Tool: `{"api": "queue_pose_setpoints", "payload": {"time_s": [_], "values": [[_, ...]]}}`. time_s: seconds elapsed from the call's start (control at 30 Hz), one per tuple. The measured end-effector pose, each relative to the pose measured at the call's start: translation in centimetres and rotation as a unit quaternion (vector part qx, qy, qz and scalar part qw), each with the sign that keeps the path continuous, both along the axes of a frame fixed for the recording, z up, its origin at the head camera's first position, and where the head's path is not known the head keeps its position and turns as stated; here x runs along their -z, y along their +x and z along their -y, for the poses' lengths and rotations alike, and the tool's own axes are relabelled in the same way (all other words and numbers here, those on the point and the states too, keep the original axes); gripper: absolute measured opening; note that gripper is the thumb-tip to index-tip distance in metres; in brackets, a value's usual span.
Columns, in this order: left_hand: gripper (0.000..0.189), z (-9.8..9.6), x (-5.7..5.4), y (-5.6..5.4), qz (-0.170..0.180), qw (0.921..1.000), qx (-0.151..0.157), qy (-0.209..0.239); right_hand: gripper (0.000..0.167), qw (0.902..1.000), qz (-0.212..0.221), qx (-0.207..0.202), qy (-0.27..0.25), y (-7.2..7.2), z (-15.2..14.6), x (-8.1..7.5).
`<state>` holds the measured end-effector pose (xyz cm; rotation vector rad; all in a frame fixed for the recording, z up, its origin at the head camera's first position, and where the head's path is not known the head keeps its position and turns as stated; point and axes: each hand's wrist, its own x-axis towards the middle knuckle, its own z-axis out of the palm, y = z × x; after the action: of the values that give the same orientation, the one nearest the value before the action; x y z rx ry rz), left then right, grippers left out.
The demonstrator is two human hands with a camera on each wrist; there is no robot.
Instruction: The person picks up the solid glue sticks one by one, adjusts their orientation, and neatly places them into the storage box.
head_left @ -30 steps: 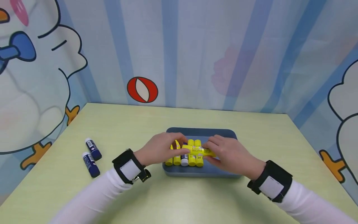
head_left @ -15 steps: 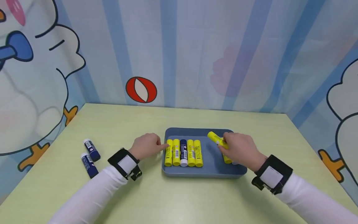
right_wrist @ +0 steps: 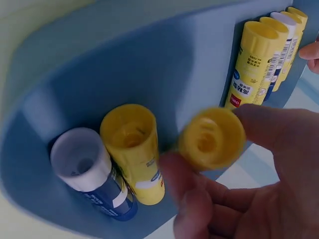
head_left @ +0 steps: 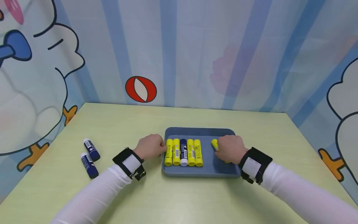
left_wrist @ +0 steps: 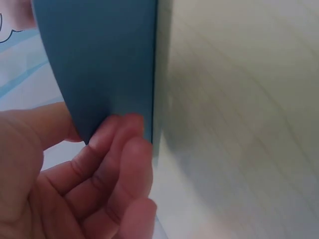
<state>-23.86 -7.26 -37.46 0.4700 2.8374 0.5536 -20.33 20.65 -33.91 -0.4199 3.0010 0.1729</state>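
Observation:
My right hand (head_left: 230, 148) holds a yellow glue stick (right_wrist: 213, 139) low over the right half of the blue-grey tray (head_left: 201, 175). Beside it in the right wrist view, another yellow glue stick (right_wrist: 142, 169) and a dark blue one with a pale end (right_wrist: 107, 199) lie in the tray; my hand hides most of them in the head view. At the tray's left side my left hand (head_left: 149, 147) pinches the wall, thumb on one face and fingers on the other. Just inside, yellow glue sticks (head_left: 169, 152) lie in a row with one blue glue stick (head_left: 183, 152) among them.
Two blue glue sticks, one farther back (head_left: 91, 150) and one nearer (head_left: 89, 165), lie on the pale table (head_left: 126, 121) at the left. A patterned curtain (head_left: 190, 56) hangs behind the table. Both wrists wear black straps.
Both hands were over the row with a yellow glue stick. My right hand has since carried it to the tray's right part and lowered it; my left hand has moved to the tray's left wall.

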Motion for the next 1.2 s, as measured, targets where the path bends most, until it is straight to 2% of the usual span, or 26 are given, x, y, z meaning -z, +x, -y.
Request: {"api": "queue_pose_setpoints", "payload": {"time_s": [0.13,0.27,0.57,0.8,0.93,1.03,1.2], "values": [[0.039,0.0,0.2,0.0,0.001,1.0,-0.002,0.006,0.038,0.9983,0.035,0.015,0.043,-0.4,0.5,0.3],[0.039,0.0,0.4,0.1,0.0,1.0,-0.004,0.009,0.04,0.9966,0.047,0.014,0.067,-0.4,0.8,0.7],[0.039,0.0,0.3,0.0,0.005,0.9999,-0.007,0.009,0.036,0.9964,0.043,0.002,0.073,-0.4,1.0,1.0],[0.04,0.0,0.4,-0.1,0.006,0.9999,-0.011,0.007,0.037,0.9962,0.054,0.017,0.066,-0.8,0.7,0.9],[0.04,0.0,0.4,-0.1,0.005,0.9999,-0.011,0.011,0.044,0.9976,0.047,0.037,0.034,-1.1,0.0,0.1],[0.04,0.0,0.3,-0.1,0.005,0.9998,-0.012,0.013,0.044,0.9983,0.023,0.048,-0.023,-1.2,-1.1,-1.0],[0.037,0.1,0.2,0.0,0.006,0.9998,-0.013,0.013,0.036,0.9893,-0.014,0.07,-0.127,-0.6,-3.8,-1.9]]}}
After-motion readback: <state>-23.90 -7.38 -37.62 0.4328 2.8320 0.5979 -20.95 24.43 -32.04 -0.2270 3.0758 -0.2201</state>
